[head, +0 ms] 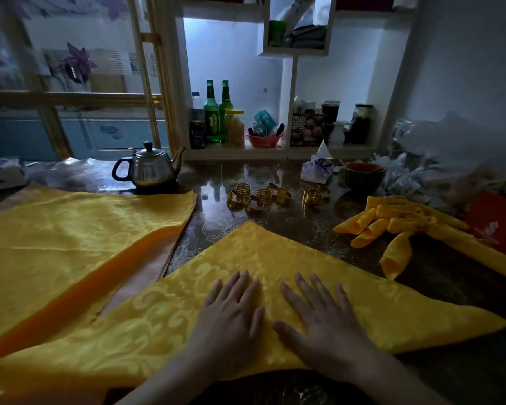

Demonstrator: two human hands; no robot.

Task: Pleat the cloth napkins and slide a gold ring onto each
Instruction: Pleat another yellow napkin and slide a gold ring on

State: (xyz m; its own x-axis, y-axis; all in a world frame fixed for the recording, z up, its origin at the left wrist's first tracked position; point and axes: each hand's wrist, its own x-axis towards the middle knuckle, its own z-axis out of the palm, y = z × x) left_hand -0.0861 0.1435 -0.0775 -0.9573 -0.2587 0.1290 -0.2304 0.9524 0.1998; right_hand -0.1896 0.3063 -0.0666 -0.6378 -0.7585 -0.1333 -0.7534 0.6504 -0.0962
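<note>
The left hand (231, 314) and the right hand (319, 317) lay flat, fingers straight and spread, pressing a yellow damask napkin (246, 249) onto the glossy dark table (225, 223) and gripping nothing. Gold rings (263, 197) sat clustered beyond it, with rolled napkins (392, 229) at right and a steel teapot (149, 168) at left. Behind, a white shelf (275, 154) held two green bottles (211, 118), whose labels seemed too dim to read.

Glossy damask cloth napkin (275, 258), shiny gold metal rings (263, 197), polished steel teapot (149, 168).
</note>
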